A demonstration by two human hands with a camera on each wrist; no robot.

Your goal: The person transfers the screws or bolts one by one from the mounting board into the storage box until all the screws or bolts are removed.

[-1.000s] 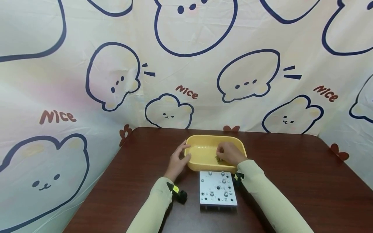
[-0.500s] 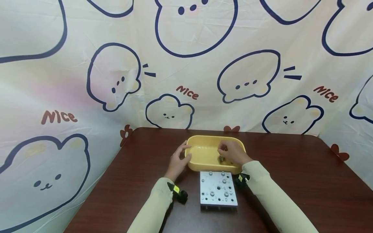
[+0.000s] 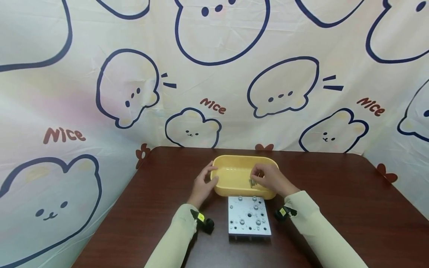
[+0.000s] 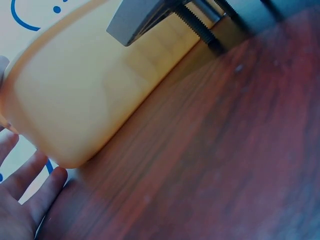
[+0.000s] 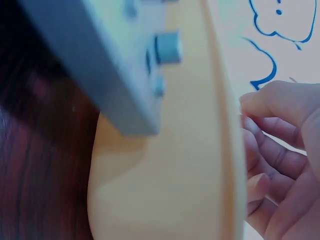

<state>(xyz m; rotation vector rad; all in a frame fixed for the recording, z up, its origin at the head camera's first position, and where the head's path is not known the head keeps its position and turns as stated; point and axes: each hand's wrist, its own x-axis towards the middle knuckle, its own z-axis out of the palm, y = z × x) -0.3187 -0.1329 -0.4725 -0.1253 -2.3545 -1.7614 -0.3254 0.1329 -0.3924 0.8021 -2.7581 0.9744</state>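
A yellow plastic tray (image 3: 231, 190) stands near the back of the table. My left hand (image 3: 203, 184) rests against its left end, with the thumb and a finger at the rim; in the left wrist view the fingers (image 4: 42, 197) are straight and spread. My right hand (image 3: 272, 178) is over the right part of the tray, its thumb and fingertips together. A small thin screw appears pinched there, mostly hidden. Several small metal screws (image 3: 252, 182) lie in the tray just below. A silver metal plate (image 3: 248, 220) with holes and several socket-head bolts (image 3: 242, 222) stands in front of the tray.
The dark reddish-brown table (image 3: 187, 167) extends on both sides. Threaded bolt ends (image 4: 195, 25) stick out under the plate and raise it off the table. A cloth (image 3: 234, 82) printed with cartoon bears hangs behind the table and at both sides.
My right hand has lifted off the pile of screws, and its wrist has swung to the right, leaving the screws more visible. My left hand, the tray and the plate have stayed put.
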